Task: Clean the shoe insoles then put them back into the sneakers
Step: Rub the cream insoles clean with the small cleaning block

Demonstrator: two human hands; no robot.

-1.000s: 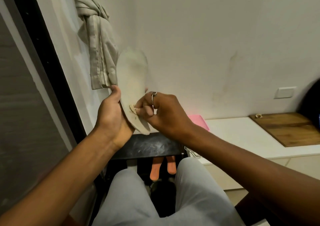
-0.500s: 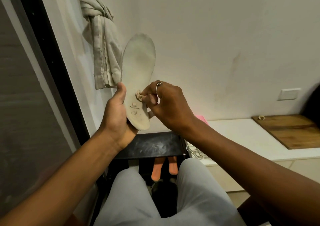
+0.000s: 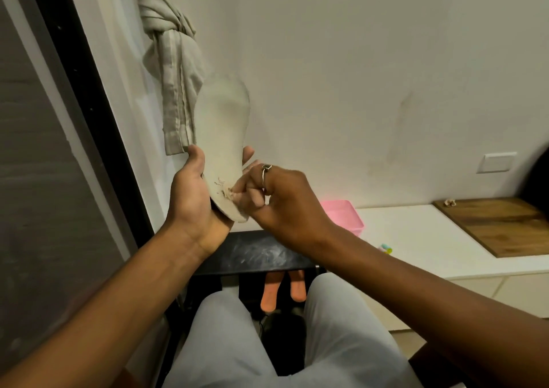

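Aloft, left hand [image 3: 193,191] grips insole [image 3: 224,126]; right hand [image 3: 282,197] pinches wad [image 3: 228,192] against its lower edge.

Left hand [image 3: 192,199] grips, fingers curled; right hand [image 3: 283,202] pinches.

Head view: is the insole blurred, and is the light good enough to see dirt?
Head view: insole toe end smeared by motion, heel print beside the cloth fairly sharp; light dim and warm, no glare, so faint dirt is hard to judge.
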